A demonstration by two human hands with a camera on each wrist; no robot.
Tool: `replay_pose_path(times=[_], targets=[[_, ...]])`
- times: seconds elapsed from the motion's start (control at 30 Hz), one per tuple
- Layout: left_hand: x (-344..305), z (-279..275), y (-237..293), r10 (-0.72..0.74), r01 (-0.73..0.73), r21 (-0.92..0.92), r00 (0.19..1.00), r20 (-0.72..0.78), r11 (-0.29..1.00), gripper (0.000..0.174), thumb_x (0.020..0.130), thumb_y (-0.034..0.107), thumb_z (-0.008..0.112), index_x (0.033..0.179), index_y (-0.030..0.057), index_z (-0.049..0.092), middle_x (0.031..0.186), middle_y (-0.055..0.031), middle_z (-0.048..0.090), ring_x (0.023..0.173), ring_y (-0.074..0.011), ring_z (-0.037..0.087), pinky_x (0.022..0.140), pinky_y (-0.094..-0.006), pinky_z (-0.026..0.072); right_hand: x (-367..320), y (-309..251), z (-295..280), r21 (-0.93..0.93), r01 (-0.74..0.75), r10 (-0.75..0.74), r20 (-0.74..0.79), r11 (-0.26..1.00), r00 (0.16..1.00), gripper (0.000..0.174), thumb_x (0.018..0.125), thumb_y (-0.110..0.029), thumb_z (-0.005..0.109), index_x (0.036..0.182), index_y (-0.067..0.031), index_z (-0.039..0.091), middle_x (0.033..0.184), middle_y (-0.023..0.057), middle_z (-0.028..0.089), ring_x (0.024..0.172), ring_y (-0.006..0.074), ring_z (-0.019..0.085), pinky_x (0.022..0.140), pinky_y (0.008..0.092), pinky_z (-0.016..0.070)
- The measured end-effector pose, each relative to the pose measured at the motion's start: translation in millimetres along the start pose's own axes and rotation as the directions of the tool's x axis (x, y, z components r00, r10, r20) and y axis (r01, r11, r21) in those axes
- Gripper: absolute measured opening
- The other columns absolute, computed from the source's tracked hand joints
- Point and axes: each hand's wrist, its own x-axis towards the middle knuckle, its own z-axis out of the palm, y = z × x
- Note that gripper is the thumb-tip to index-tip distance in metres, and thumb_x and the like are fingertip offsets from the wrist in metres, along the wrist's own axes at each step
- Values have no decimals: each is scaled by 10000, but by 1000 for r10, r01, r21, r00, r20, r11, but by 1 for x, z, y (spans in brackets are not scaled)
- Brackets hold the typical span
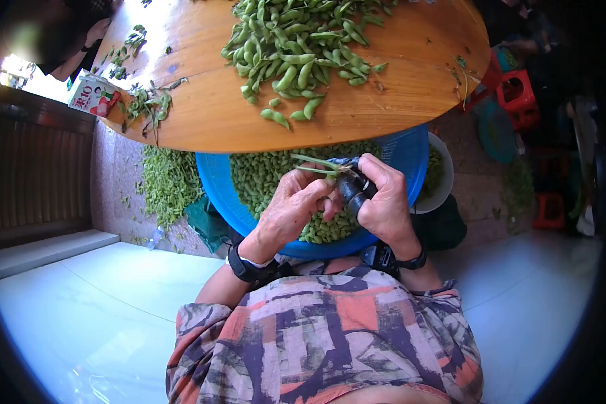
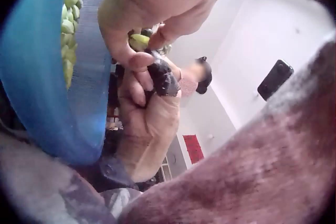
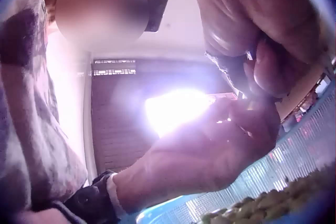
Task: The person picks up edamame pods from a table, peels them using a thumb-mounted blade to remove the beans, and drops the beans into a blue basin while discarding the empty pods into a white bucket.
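Note:
Both hands meet over a blue basin (image 1: 212, 195) full of shelled green soybeans (image 1: 252, 182). My left hand (image 1: 289, 209) pinches a green soybean sprig (image 1: 313, 167) between thumb and forefinger, its thin stalks pointing left. My right hand (image 1: 389, 205), with black coverings (image 1: 350, 192) on thumb and fingers, grips the same sprig at its right end. In the left wrist view, a yellow-green pod (image 2: 139, 40) shows among the left fingers, against the dark-wrapped right thumb (image 2: 164, 79). The right wrist view has the fingertips of both hands together; what they pinch is mostly hidden there.
A wooden table (image 1: 195, 121) with a heap of soybean pods (image 1: 296, 54) stands just beyond the basin. A drink carton (image 1: 94, 94) sits at its left edge. Green waste (image 1: 172, 188) lies on the floor at left, a white bowl (image 1: 444, 182) and red stools (image 1: 518, 101) at right.

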Motion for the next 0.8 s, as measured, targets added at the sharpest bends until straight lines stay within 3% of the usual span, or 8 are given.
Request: replay_pose_path(times=[0.2,0.3,0.4,0.5,0.57,0.6,0.77,0.8], targets=[[1,-5,-11,67,-66,27,997,-31,997,125,922,87,508,976,-4,576,761,-78,611,575,-130,542,523,-247,421,0,-4,1,0,23,-23,13,1000,1000,213,685,62,636,894,36,600,786,163,553,709,346,581,623,358,456],[5,-11,-17,77,-77,-62,997,-10,995,138,910,68,517,1019,13,583,780,-79,618,567,-146,540,490,-246,399,0,-6,2,17,67,-67,-2,998,998,221,722,56,629,941,26,625,775,131,561,683,265,588,623,325,455],[2,-7,-13,60,-58,-126,998,7,990,146,893,52,512,1013,10,584,799,-76,619,570,-147,536,486,-245,388,4,-6,-9,246,-207,175,145,947,974,183,812,10,618,992,9,649,762,4,566,742,47,486,640,235,435],[-3,-11,-5,37,-28,-97,995,94,995,173,898,67,514,1040,6,592,881,-78,638,686,-158,588,605,-256,460,5,-7,-20,282,-239,206,143,929,968,168,813,9,622,978,16,652,764,-10,567,758,37,490,647,225,432],[-8,-12,3,123,-142,372,990,75,917,222,918,93,540,1112,-2,589,958,-72,656,863,-151,609,786,-266,485,5,-10,-36,240,-236,198,171,942,965,158,815,16,618,969,22,655,770,-9,575,759,36,493,653,220,433],[-12,-15,10,7,7,519,1000,-25,855,308,942,158,592,1202,-6,571,1067,-67,650,1015,-132,578,915,-274,450,5,-13,-43,245,-236,184,217,940,959,151,815,22,616,961,21,654,768,-7,576,761,37,496,659,222,434],[-17,-7,16,240,-232,583,969,65,778,336,979,213,574,1237,-2,571,1153,-80,612,1068,-151,562,955,-297,432,4,-3,-57,198,26,-92,337,980,937,174,779,21,660,953,10,656,773,59,577,723,128,561,671,252,446],[-14,-5,19,281,-299,636,950,133,711,313,986,196,557,1221,-11,577,1145,-80,612,1074,-156,562,957,-302,434,5,-7,-60,181,3,-73,381,983,921,191,769,0,685,958,11,658,782,83,566,717,164,571,666,260,446]])
